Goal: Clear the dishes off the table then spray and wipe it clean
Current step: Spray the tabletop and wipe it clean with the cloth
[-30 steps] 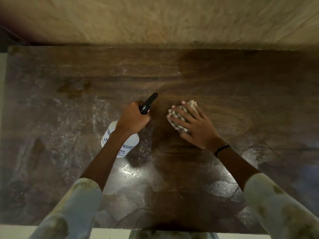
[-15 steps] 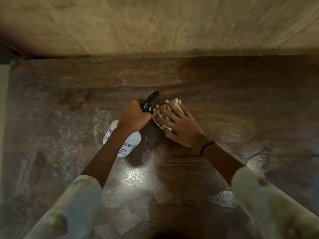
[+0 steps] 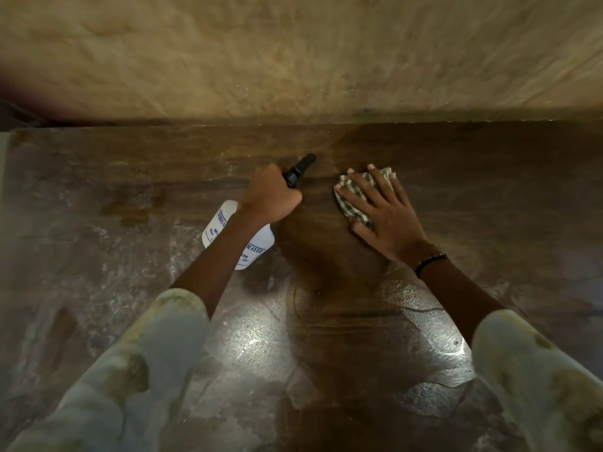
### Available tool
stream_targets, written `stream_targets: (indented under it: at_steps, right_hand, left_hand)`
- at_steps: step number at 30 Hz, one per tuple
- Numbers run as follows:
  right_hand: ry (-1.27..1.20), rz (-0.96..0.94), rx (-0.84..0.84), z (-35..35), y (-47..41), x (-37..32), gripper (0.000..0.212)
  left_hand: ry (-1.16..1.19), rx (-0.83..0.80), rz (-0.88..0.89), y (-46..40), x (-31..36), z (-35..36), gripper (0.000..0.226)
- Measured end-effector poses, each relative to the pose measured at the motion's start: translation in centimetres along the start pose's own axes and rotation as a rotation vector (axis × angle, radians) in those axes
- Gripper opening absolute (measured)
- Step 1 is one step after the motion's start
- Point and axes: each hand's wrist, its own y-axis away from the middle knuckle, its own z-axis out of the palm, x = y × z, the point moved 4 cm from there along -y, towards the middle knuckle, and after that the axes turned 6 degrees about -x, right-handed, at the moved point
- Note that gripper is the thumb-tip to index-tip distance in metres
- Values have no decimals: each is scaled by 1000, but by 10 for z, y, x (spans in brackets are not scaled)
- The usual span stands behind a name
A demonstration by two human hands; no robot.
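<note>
The dark wooden table (image 3: 489,190) fills the view, with wet streaks and a shiny patch near its front. My left hand (image 3: 269,197) grips the neck of a white spray bottle (image 3: 257,249) with a black nozzle that points toward the far edge. The bottle's body is partly hidden under my wrist. To its right, my right hand (image 3: 381,210) lies flat with spread fingers, pressing a checked cloth (image 3: 352,197) onto the table top. No dishes are in sight.
A tan wall (image 3: 293,60) rises right behind the table's far edge. A pale strip (image 3: 3,164) borders the table's left end. Whitish smears (image 3: 98,256) cover the left half of the table top.
My right hand slid the cloth left up to the bottle, then back right and farther from me. My left hand and the bottle stayed nearly in place. The camera tilted slightly.
</note>
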Motion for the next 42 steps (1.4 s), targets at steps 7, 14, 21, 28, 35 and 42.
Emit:
stream_targets:
  at_steps: [7, 14, 21, 28, 35, 42]
  right_hand:
    - [-88, 94, 32, -9, -17, 3, 64]
    - [-241, 348, 45, -23, -108, -34, 66]
    - [-106, -13, 2, -6, -92, -92, 53]
    - [-20, 101, 34, -19, -93, -32, 53]
    - [-124, 234, 45, -12, -156, -113, 64]
    - [17, -161, 10, 0, -84, -103, 57]
  left_hand:
    - [-7, -18, -27, -11, -6, -17, 27]
    - [31, 41, 24, 2, -26, -35, 5]
    - [26, 99, -29, 12, -58, -59, 14]
    - [39, 118, -36, 20, -80, -70, 12]
    - [51, 145, -55, 26, -97, -81, 16]
    - [54, 138, -65, 34, -110, -90, 15]
